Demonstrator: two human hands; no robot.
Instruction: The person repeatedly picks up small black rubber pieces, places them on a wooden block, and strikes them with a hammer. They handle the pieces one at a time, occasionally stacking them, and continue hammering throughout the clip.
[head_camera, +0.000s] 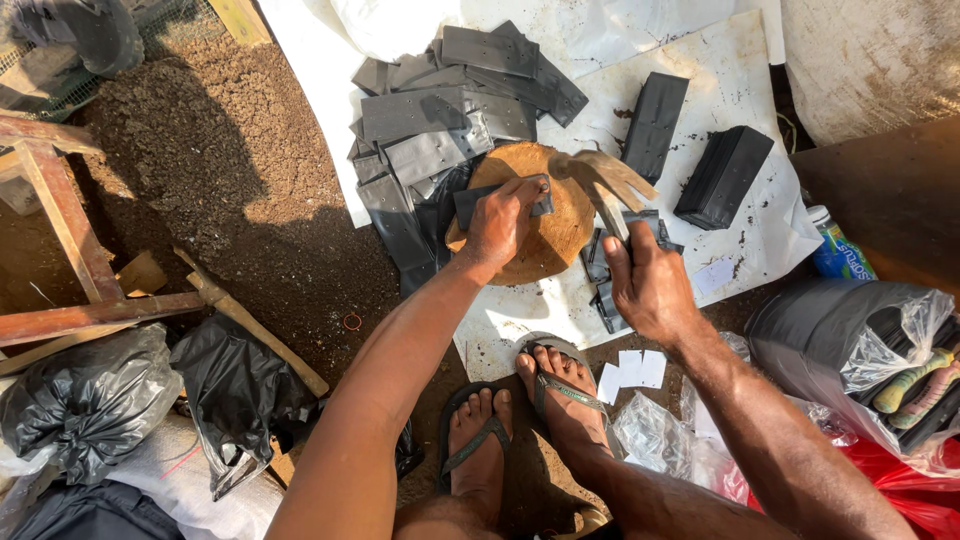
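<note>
Bare brown soil floor, white sheet (740, 250) laid over it. Left hand (497, 222) grip pressed down on folded black plastic bag (470, 203) atop round wooden block (555, 235); right hand (648, 285) grip closed round wooden-handled hammer (600, 180)

Flat bags (440, 120) behind wooden block (550, 235), two bag stacks (722, 177) right.
</note>
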